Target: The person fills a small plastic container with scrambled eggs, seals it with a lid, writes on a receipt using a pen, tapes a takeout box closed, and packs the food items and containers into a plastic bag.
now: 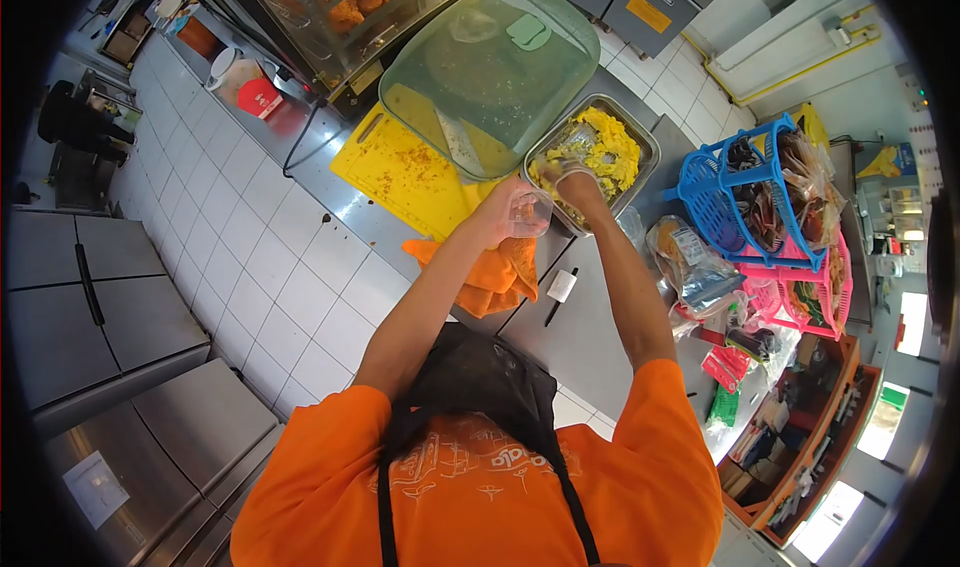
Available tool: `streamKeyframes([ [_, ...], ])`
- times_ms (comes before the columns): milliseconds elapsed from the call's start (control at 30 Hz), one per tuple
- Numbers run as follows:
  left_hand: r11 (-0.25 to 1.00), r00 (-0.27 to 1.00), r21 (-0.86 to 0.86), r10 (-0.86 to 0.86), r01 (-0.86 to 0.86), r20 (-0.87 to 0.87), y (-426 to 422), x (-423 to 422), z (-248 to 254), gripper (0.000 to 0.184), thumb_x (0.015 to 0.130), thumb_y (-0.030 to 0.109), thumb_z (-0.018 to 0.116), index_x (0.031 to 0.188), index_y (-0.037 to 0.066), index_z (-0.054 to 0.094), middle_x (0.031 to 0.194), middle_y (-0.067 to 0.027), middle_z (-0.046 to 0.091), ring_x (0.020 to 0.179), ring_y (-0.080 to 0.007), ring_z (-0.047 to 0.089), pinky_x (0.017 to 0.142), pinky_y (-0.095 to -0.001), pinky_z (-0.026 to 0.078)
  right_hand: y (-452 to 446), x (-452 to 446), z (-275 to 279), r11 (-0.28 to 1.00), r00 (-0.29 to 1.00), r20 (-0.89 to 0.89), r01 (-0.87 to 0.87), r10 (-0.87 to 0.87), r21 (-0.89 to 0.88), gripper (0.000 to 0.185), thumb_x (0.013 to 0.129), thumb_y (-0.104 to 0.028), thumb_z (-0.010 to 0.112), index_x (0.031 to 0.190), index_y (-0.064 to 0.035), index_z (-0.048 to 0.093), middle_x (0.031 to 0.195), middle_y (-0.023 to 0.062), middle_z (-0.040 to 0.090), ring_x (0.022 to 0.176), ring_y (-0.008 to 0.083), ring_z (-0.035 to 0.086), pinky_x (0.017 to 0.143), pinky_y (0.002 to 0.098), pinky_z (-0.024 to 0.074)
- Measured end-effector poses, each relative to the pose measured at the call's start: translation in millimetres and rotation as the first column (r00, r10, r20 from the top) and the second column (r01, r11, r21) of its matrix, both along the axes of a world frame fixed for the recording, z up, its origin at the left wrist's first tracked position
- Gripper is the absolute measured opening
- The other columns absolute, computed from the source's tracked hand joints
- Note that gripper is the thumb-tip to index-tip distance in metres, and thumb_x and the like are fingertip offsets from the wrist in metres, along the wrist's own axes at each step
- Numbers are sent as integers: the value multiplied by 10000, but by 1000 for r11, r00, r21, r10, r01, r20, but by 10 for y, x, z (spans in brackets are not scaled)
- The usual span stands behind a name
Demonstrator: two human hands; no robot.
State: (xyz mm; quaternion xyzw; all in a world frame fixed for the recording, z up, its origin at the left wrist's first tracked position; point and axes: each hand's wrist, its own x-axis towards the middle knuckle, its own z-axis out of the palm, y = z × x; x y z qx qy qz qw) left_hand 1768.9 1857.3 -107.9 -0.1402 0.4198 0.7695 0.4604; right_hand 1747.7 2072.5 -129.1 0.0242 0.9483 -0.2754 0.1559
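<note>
My left hand (494, 207) is closed round a small clear plastic cup (531, 215), held near the table edge. My right hand (580, 188) reaches into a steel pan (648, 175) of yellow, mash-like food (606, 149). Its fingers are bent down at the food, and something clear seems to be in them, too indistinct to name. Left of the pan stands a large clear greenish tub (480, 67) with a light green piece inside. Partly under the tub lies a yellow cutting board (395, 172) with brown crumbs. Below my left hand is an orange cloth (500, 279).
A white-labelled marker (562, 286) lies on the steel table. Blue (705, 192) and pink (845, 282) baskets with packets stand at the right, near plastic bags (690, 252). A glass cabinet (350, 27) with fried food is at the back, beside a white bucket (232, 70).
</note>
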Motion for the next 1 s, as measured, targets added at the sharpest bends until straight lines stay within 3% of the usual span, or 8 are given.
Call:
streamKeyframes([
  [100,985,980,56,157,-165,125,-59,27,44,561,926,460,532,1269,16,499,1281,-141,498,1080,-410,617,923,-501,558,160,78,-22,949,971,-48,219,-235,-228,495,965,-415,601,1164,33,671,1145,250,674,987,335,653,894,429,488],
  [333,960,963,127,230,-248,142,197,-55,148,509,975,451,463,1277,42,487,1248,-148,501,1074,-377,597,926,-483,536,327,299,510,85,601,604,742,-523,-665,441,910,-577,669,930,-153,552,702,20,452,452,87,351,399,266,263],
  [433,963,972,153,205,-221,113,384,-136,321,502,980,449,457,1277,45,490,1241,-152,525,1078,-377,598,914,-481,540,232,439,1002,98,672,516,654,-531,-750,424,912,-563,676,936,-159,548,671,-8,449,428,88,344,388,269,258],
  [500,952,975,224,180,-206,132,518,-185,292,507,980,454,459,1283,49,492,1231,-156,548,1078,-371,599,913,-476,541,254,496,1041,465,778,137,496,-613,-733,417,938,-514,643,1004,-108,574,718,49,532,568,192,520,507,348,423],
  [567,945,978,276,138,-178,157,635,-201,310,493,991,441,433,1296,59,500,1226,-148,576,1098,-345,605,922,-465,541,116,539,1043,876,769,-436,336,-467,-346,356,975,-438,592,1106,-108,612,894,131,617,736,297,614,647,410,515],
  [633,929,984,341,96,-143,152,733,-183,308,484,1004,428,400,1310,68,505,1240,-138,595,1122,-316,608,931,-454,540,-124,769,1527,984,932,-341,163,-127,79,336,973,-304,552,1179,-47,615,1189,214,613,1081,386,602,920,450,487],
  [733,906,989,405,81,-125,123,802,-125,432,480,1024,410,347,1327,79,514,1278,-123,607,1155,-276,611,948,-444,538,-307,932,1710,928,891,-392,-78,229,365,321,963,-223,551,1214,-27,588,1291,222,572,1138,386,581,907,486,493],
  [1000,900,980,411,70,-143,189,756,15,473,524,1012,475,341,1297,66,503,1218,-139,607,1058,-289,636,862,-418,564,-182,1050,1841,967,870,-434,161,-234,-198,234,975,-143,523,1135,-21,643,1222,190,606,1115,377,592,919,447,491],
])
